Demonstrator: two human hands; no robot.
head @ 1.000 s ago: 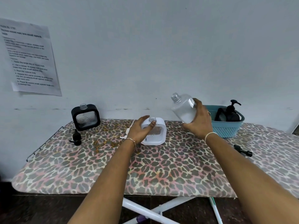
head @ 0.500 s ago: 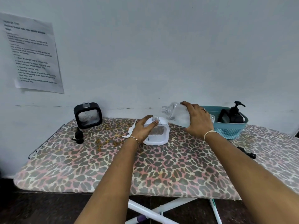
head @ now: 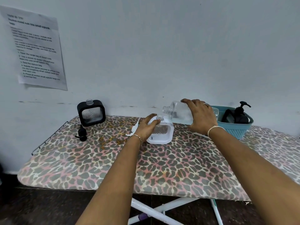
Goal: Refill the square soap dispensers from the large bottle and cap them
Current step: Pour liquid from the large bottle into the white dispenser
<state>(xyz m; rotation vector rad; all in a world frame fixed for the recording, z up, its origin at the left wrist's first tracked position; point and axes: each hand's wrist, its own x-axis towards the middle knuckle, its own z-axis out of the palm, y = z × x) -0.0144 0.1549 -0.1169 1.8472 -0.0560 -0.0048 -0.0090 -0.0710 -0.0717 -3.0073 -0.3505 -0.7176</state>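
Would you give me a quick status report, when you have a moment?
Left hand holds white dispenser, uncapped. Right hand grips large bottle, tipped, mouth near dispenser neck. Nothing between them.

The desk (head: pixel 162 168) bore a grey-and-pink leopard print. On it were a white square dispenser (head: pixel 162 139), a black square dispenser (head: pixel 90 113), a teal basket (head: pixel 235 132) and a clear large bottle (head: pixel 178 113).

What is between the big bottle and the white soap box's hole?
Nothing visible. The big bottle is uncapped, mouth just right of the open neck on the white dispenser; the left hand holds beside it.
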